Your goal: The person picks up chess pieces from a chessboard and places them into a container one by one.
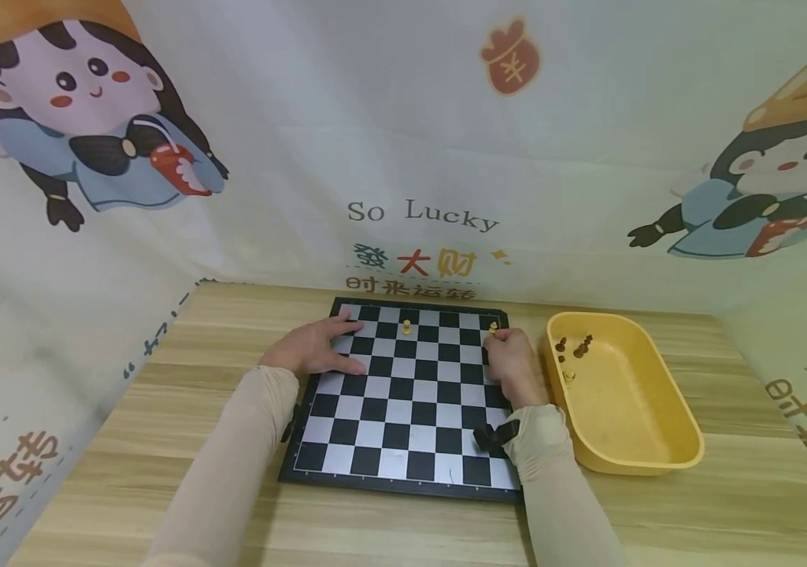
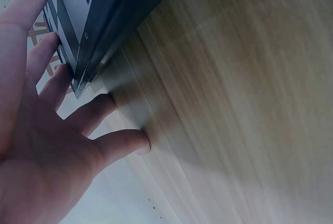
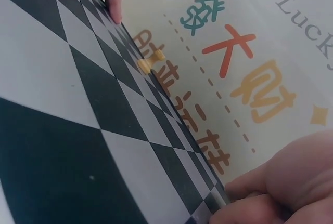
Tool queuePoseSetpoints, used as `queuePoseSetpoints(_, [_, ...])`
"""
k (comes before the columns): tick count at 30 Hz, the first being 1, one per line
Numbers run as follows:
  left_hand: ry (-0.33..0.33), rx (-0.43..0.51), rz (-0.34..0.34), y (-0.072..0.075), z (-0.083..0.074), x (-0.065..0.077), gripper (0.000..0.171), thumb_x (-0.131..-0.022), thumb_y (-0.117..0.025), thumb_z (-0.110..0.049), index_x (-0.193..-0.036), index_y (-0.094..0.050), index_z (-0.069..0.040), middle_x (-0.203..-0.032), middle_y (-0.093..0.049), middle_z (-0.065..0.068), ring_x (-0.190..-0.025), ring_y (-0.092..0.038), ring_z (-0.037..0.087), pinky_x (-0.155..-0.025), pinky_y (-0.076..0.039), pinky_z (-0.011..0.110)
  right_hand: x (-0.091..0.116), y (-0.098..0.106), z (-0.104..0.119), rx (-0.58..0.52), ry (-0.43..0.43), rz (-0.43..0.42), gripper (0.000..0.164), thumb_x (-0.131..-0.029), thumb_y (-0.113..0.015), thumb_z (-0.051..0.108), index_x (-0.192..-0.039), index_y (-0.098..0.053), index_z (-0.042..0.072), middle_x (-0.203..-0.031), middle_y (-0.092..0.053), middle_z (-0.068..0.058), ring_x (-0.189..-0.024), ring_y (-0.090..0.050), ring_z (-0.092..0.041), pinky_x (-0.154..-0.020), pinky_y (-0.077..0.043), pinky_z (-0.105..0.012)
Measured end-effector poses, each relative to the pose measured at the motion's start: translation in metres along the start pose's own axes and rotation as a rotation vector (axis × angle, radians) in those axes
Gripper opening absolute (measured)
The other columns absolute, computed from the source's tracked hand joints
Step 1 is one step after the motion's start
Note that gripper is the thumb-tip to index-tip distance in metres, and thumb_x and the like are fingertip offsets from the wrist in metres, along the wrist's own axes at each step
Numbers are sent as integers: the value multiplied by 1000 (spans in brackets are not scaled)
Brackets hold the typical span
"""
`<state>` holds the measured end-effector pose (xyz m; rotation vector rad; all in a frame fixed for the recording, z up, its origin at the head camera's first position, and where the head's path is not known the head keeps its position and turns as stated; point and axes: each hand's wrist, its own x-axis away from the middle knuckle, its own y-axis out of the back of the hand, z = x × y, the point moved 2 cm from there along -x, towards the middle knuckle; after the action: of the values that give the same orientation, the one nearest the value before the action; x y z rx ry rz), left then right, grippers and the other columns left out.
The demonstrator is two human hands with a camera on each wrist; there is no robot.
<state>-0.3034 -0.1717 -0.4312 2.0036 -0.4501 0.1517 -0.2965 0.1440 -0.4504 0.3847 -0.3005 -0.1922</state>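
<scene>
My left hand [image 1: 311,346] lies over the left edge of the black-and-white chessboard [image 1: 403,402], thumb and fingers spread and nothing held. In the left wrist view, some of its fingers [image 2: 96,112] reach past the board's dark side, close to the wood. At the far right corner, my right hand [image 1: 512,362] pinches a small yellow chess piece [image 1: 493,326], whose top shows above the fingertips; the right wrist view hides this piece behind the fingers [image 3: 244,211]. Another yellow chess piece [image 1: 406,326] stands upright near the far edge, also seen as a yellow piece [image 3: 151,62] from the right wrist.
Right of the board sits a yellow plastic tub [image 1: 630,394] with several dark chess pieces [image 1: 583,346] and a yellow one [image 1: 569,377] at its left side. A printed cloth [image 1: 417,142] hangs behind the wooden table [image 1: 162,378]. A black strap [image 1: 495,435] is on the right wrist.
</scene>
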Motion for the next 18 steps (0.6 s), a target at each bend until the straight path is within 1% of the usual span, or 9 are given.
queuePoseSetpoints(3, [5, 7, -3, -1, 1, 0, 94, -79, -83, -55, -158, -40, -26, -174, -15, 1, -160, -16, 36, -128, -25, 56, 0, -2, -1, -17, 22, -4, 35, -102, -53, 14, -130, -55, -6, -120, -59, -20, -73, -54, -16, -54, -44, -19])
queuePoseSetpoints(8, [29, 19, -1, -3, 3, -2, 95, -78, -83, -55, -158, -40, -28, -174, -14, -1, -160, -15, 35, -128, -24, 56, 0, -2, -1, -14, 24, 61, 37, -104, -54, 19, -132, -54, -4, -118, -58, -17, -66, -51, -12, -55, -42, -20])
queuePoseSetpoints(10, [30, 19, -2, -3, 3, -2, 94, -78, -83, -55, -158, -40, -28, -174, -14, -1, -161, -15, 34, -128, -24, 56, 0, -1, -2, -13, 19, 95, 37, -104, -54, 20, -133, -53, -2, -113, -57, -13, -61, -48, -10, -54, -41, -21])
queuePoseSetpoints(15, [13, 6, -9, -3, 1, -3, 94, -79, -83, -55, -158, -40, -27, -173, -15, 1, -160, -16, 36, -128, -25, 57, 1, 1, -2, -46, 40, 152, 35, -102, -57, 18, -131, -54, -2, -92, -56, -4, -51, -43, -8, -50, -37, -21])
queuePoseSetpoints(18, [15, 8, -9, -2, 1, -2, 94, -79, -83, -55, -158, -40, -27, -173, -15, 1, -160, -16, 36, -128, -24, 57, 4, 1, 1, -40, 43, 182, 35, -101, -59, 18, -130, -55, -1, -88, -56, -2, -51, -41, -8, -51, -38, -22])
